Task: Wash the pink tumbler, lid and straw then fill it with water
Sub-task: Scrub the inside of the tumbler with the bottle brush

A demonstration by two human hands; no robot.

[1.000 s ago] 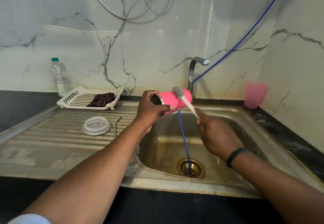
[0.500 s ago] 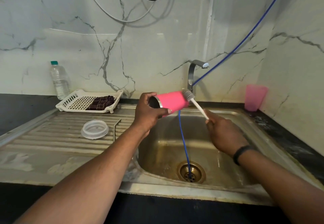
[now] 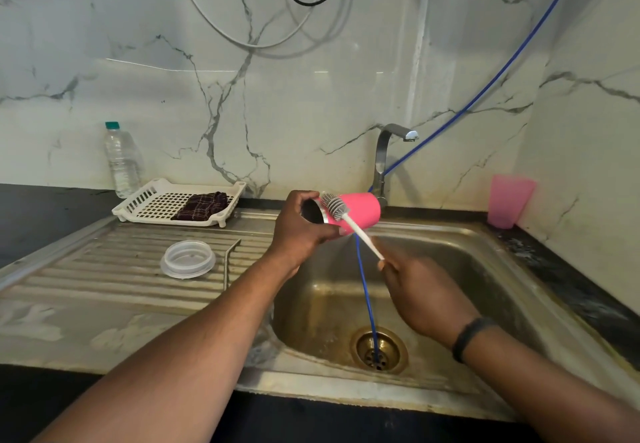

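Above the steel sink basin (image 3: 450, 269), the left hand (image 3: 298, 231) curls its fingers and thumb round the open rim end of the pink metal tumbler (image 3: 360, 208), which lies on its side with its base pointing toward three o'clock. The right hand (image 3: 426, 293) pinches the white handle of a grey-bristled bottle brush (image 3: 337, 208), whose head lies against the tumbler's outer wall near the rim (the handle slants down toward five o'clock). On the ribbed drainboard (image 3: 104, 269) at nine o'clock from the hands lie the clear round lid (image 3: 188, 258) and, just beside it, the bent metal straw (image 3: 228, 259). A blue hose (image 3: 367, 290) drops into the drain.
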